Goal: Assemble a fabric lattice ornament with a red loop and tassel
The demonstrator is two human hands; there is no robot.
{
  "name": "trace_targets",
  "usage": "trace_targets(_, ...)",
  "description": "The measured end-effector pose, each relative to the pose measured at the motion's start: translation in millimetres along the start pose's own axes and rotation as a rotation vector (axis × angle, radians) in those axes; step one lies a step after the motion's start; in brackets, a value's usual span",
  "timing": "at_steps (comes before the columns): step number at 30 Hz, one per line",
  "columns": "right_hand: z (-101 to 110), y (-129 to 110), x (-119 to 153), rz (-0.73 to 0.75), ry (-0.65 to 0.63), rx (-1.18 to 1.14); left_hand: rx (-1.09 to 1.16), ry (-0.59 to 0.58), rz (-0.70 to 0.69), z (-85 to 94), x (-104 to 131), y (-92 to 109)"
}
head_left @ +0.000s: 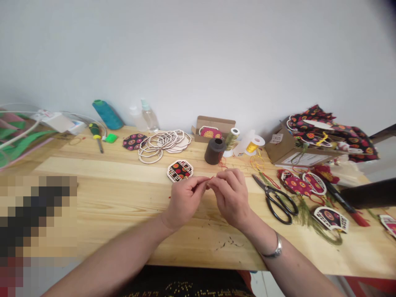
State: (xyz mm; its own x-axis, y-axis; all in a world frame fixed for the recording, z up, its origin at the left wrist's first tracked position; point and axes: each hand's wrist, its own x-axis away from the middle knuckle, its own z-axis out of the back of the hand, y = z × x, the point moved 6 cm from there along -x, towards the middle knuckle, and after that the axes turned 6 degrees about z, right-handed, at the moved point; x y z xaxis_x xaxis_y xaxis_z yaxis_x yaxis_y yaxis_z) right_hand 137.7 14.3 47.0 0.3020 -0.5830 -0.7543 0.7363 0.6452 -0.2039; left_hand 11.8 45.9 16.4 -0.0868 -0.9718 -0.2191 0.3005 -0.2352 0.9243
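My left hand (187, 197) and my right hand (230, 196) meet above the middle of the wooden table, fingertips nearly touching. Both are closed in a pinch on a thin red thread (210, 178), of which only a short bit shows between the fingers. Just beyond my left hand lies an octagonal ornament (180, 170) with a white cut-out frame and dark patterned fabric. Black-handled scissors (276, 200) rest to the right of my right hand, blades pointing away from me. A dark thread cone (214, 152) stands behind the hands.
White cut-out frames (165, 142) are heaped at the back. Spools of yellow thread (253, 146) and green thread (232, 139) stand near a small cardboard box (213, 120). Finished-looking ornaments (331, 218) and a fabric-filled carton (287, 144) occupy the right. A screwdriver (96, 136) lies left.
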Motion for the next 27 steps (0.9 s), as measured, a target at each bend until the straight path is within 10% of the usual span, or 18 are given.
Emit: trace_targets(27,-7,-24,9,0.283,-0.049,-0.022,0.676,-0.127,0.62,-14.8,-4,-35)
